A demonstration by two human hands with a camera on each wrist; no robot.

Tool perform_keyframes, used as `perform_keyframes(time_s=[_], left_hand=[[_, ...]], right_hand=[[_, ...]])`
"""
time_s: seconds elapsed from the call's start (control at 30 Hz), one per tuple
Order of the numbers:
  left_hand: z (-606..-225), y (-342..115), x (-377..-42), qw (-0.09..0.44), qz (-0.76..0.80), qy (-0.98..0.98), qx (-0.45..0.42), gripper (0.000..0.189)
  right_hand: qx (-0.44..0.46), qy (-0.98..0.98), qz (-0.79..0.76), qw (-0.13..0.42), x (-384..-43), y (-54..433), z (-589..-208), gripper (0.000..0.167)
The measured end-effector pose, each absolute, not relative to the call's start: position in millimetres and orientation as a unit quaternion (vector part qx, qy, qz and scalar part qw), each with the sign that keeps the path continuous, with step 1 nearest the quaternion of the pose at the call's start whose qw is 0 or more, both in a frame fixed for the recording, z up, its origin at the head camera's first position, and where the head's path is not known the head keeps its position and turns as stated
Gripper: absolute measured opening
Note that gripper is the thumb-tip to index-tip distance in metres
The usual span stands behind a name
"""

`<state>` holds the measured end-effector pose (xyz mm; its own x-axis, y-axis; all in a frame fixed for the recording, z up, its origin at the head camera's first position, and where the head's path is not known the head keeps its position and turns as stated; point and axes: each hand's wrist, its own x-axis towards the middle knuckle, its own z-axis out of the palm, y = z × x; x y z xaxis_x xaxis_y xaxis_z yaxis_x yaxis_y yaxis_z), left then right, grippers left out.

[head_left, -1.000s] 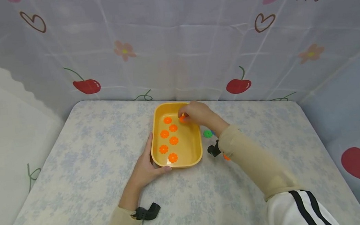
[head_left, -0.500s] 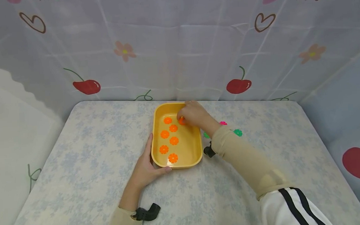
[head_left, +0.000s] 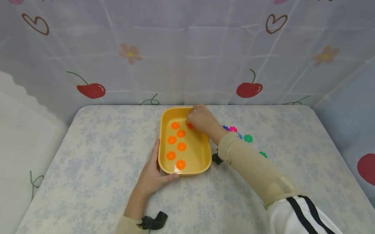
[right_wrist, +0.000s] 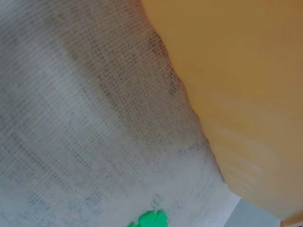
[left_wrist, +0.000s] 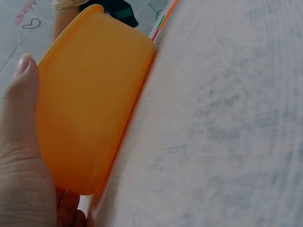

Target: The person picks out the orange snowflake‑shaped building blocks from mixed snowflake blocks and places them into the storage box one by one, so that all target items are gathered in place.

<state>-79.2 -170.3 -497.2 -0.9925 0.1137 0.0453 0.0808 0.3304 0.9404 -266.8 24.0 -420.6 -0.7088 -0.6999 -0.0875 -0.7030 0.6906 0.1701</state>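
Note:
A yellow tray [head_left: 194, 156] sits near the table's far edge. My left hand [head_left: 152, 174] grips its near left corner, thumb along the near side and fingers along the left wall. Its thumb [left_wrist: 26, 90] also shows against the tray's outer wall in the left wrist view. Inside the tray lie several orange notched discs [head_left: 181, 146] in two uneven columns. My right hand [head_left: 202, 119] reaches over the right wall, with curled fingers pinching another orange disc [head_left: 190, 125] low in the tray. That hand mostly hides the disc, and its fingertips are out of the right wrist view.
Right of the tray, partly behind my right forearm, lie loose discs: a pink one [head_left: 232, 129], a green one [head_left: 248, 138], another green one [head_left: 263, 154] and blue ones [head_left: 225, 128]. A patterned cloth covers the table [head_left: 97, 165]. A printed curtain [head_left: 184, 60] hangs behind it.
My right hand has turned slightly over the orange disc and its forearm has shifted left, uncovering pink, blue and green discs on the table. The left hand and tray stay put.

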Motion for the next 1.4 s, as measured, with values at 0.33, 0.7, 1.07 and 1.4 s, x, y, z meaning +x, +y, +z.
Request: perform_keyframes(time_s=[0.33, 0.7, 1.07, 1.4], left_hand=[[-497.8, -167.8, -79.9, 0.018, 0.577, 0.814, 0.056, 0.132], [-497.4, -167.8, -80.1, 0.015, 0.563, 0.825, 0.051, 0.132], [-496.4, -169.9, -78.8, 0.012, 0.561, 0.826, 0.048, 0.133], [-496.6, -168.6, -79.4, 0.015, 0.571, 0.819, 0.051, 0.133]], right_hand=[[-0.370, 0.927, -0.057, 0.014, -268.3, 43.9, -401.3, 0.025], [-0.317, 0.934, -0.167, -0.003, -237.3, 113.3, -364.1, 0.035], [-0.239, 0.956, -0.158, 0.067, -190.5, 187.1, -395.8, 0.037], [-0.254, 0.938, -0.178, 0.152, -166.3, 227.5, -430.8, 0.034]])
